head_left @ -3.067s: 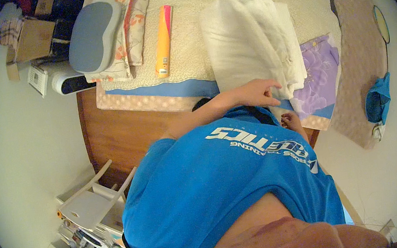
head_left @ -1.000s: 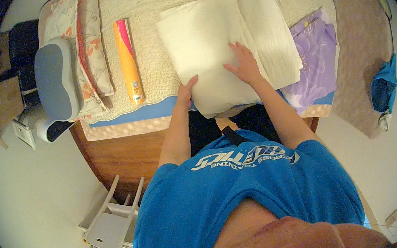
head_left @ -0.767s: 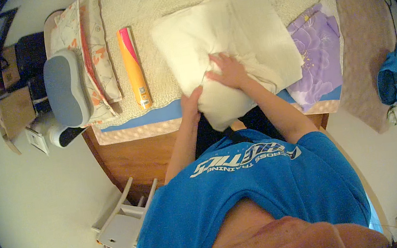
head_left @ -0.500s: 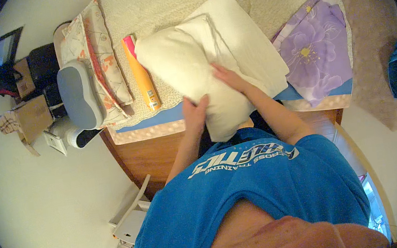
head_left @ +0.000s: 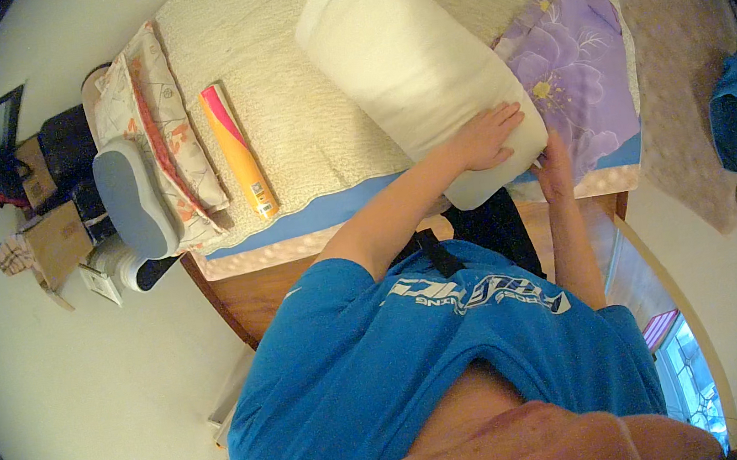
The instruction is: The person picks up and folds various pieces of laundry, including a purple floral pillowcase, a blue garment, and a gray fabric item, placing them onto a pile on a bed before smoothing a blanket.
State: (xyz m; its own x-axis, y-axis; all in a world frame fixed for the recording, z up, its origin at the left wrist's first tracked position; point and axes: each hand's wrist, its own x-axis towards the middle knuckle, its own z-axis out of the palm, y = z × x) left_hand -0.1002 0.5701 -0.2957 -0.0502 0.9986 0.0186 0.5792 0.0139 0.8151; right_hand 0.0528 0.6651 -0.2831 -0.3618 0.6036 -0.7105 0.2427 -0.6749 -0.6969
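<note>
A thick white quilt [head_left: 406,51], folded into a smooth, rounded roll, lies slantwise on the bed, its near end at the bed's front edge. My left hand [head_left: 490,137] rests flat on top of the near end, fingers stretched out. At the right side of that end, my right hand [head_left: 555,172] is closed on the quilt's edge, with some fingertips hidden by the fabric. Just beyond the right hand, a purple flowered cloth [head_left: 583,66] lies crumpled, partly covered by the roll.
An orange and pink tube-shaped package [head_left: 238,154] lies left of the quilt. Farther left are folded patterned bedding [head_left: 157,118] and a grey and white contoured cushion [head_left: 133,199]. A cream fleecy cover [head_left: 267,77] spreads over the bed. A blue bag [head_left: 736,111] is at far right.
The quilt has turned from a loose folded heap into a rounded roll and shifted right. Both hands have moved right to its near end. The view has shifted slightly.
</note>
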